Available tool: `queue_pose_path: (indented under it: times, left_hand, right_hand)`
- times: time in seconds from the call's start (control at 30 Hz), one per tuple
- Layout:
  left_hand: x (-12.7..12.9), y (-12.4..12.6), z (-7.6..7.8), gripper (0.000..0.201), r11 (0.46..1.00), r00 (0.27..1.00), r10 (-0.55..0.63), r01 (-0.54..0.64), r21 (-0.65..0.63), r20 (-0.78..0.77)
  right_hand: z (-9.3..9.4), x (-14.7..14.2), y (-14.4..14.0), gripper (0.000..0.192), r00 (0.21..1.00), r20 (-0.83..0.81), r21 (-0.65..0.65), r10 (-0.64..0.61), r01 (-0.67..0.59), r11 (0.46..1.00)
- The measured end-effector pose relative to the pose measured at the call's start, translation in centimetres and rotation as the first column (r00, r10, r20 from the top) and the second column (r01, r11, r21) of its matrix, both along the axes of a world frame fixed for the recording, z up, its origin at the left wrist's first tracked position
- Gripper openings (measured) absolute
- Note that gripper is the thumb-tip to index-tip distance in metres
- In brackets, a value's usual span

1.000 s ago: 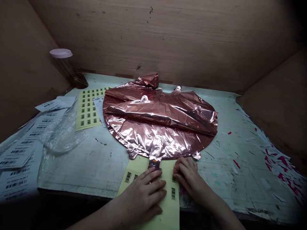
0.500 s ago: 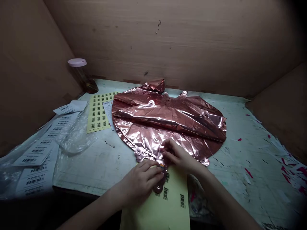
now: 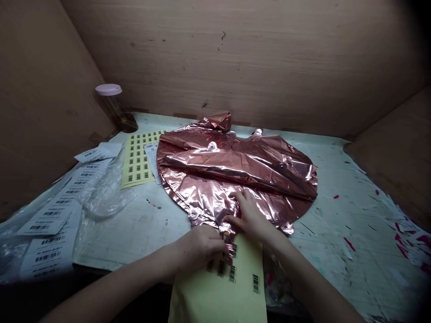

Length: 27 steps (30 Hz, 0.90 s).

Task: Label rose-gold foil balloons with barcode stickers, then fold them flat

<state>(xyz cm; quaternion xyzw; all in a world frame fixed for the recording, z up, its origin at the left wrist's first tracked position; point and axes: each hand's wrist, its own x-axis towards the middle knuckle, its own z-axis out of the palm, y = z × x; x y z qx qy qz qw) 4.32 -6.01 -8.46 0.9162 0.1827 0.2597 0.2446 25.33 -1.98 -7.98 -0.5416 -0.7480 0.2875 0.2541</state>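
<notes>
A copper-pink foil balloon (image 3: 208, 188) lies flat and creased on the table, with several small tabs round its edge. My left hand (image 3: 202, 246) is closed on the tab at its near edge, fingers curled over it. Beside those fingers a small orange and dark mark shows on the foil. My right hand (image 3: 252, 217) rests on the balloon just above that tab, thumb and forefinger spread apart. Under both hands a yellow sheet of barcode stickers (image 3: 218, 298) hangs over the table's front edge.
Another yellow sticker sheet (image 3: 136, 157) lies left of the balloon, near crumpled clear plastic (image 3: 106, 193) and white barcode label strips (image 3: 50, 217). A lidded clear container (image 3: 116, 107) stands at the back left. Pink and white scraps (image 3: 404, 237) litter the right side. Cardboard walls surround the table.
My left hand has curled its fingers over the tab, and the tab's lower end has shifted up. My right hand has moved slightly, its thumb and forefinger spreading on the foil.
</notes>
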Motion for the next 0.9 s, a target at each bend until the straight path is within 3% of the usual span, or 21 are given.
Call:
queue_pose_path:
  times: [0.07,0.13,0.2,0.3,0.37,0.47,0.57,0.63,0.7,0.73,0.8,0.87,0.9]
  left_hand:
    - [-0.1,1.1,0.9,0.009,0.946,0.999,0.038,-0.045,-0.32,-0.027]
    - [0.0,3.1,2.3,0.014,0.807,0.999,0.037,-0.049,-0.589,-0.033]
    - [0.4,5.8,4.2,0.014,0.687,1.0,0.004,-0.005,-0.727,-0.003]
    - [1.8,10.3,7.0,0.013,0.636,0.999,-0.017,0.048,-0.77,0.048]
    - [2.9,12.4,8.4,0.014,0.644,0.997,0.014,0.046,-0.763,0.072]
    - [3.6,13.0,9.4,0.02,0.748,0.997,0.045,0.01,-0.663,0.067]
    - [2.6,11.4,8.7,0.026,0.872,0.996,-0.006,-0.039,-0.489,-0.089]
    - [1.3,10.2,7.5,0.028,0.904,0.976,-0.084,-0.011,-0.427,-0.203]
    - [0.1,9.1,6.2,0.041,0.902,0.949,-0.203,0.085,-0.424,-0.242]
    - [-0.4,8.6,5.6,0.047,0.893,0.935,-0.262,0.142,-0.427,-0.237]
    - [-1.0,7.9,4.7,0.052,0.877,0.918,-0.331,0.215,-0.429,-0.218]
    - [-1.2,7.4,4.3,0.047,0.869,0.922,-0.324,0.202,-0.452,-0.212]
    - [-1.2,7.2,4.1,0.045,0.867,0.93,-0.3,0.174,-0.466,-0.212]
  right_hand:
    - [0.3,0.6,0.0,0.026,0.998,-0.024,0.051,-0.059,0.06,0.997]
    - [0.8,1.4,-0.3,0.02,0.995,-0.095,0.048,0.008,-0.003,0.999]
    - [1.5,2.0,-0.7,0.039,0.957,-0.26,-0.018,0.13,-0.14,0.99]
    - [2.8,2.5,-0.6,0.043,0.875,-0.471,-0.119,0.114,-0.191,0.974]
    - [3.9,2.3,-0.3,0.035,0.89,-0.453,-0.172,0.059,-0.153,0.973]
    - [4.9,1.3,-1.2,0.024,0.924,-0.277,-0.165,0.262,-0.315,0.935]
    - [4.1,0.0,-4.2,0.025,0.866,0.134,0.097,0.482,-0.496,0.863]
    - [2.7,-0.6,-6.3,0.025,0.815,0.336,0.345,0.472,-0.573,0.744]
    - [1.4,-0.7,-7.4,0.029,0.815,0.354,0.498,0.459,-0.58,0.645]
    - [0.9,-0.6,-7.5,0.028,0.838,0.286,0.528,0.465,-0.543,0.653]
    - [0.5,-0.3,-7.1,0.024,0.898,0.054,0.464,0.436,-0.409,0.786]
    - [0.4,0.1,-6.3,0.018,0.936,-0.173,0.269,0.306,-0.254,0.929]
    - [0.4,0.2,-5.9,0.015,0.942,-0.242,0.157,0.234,-0.2,0.967]
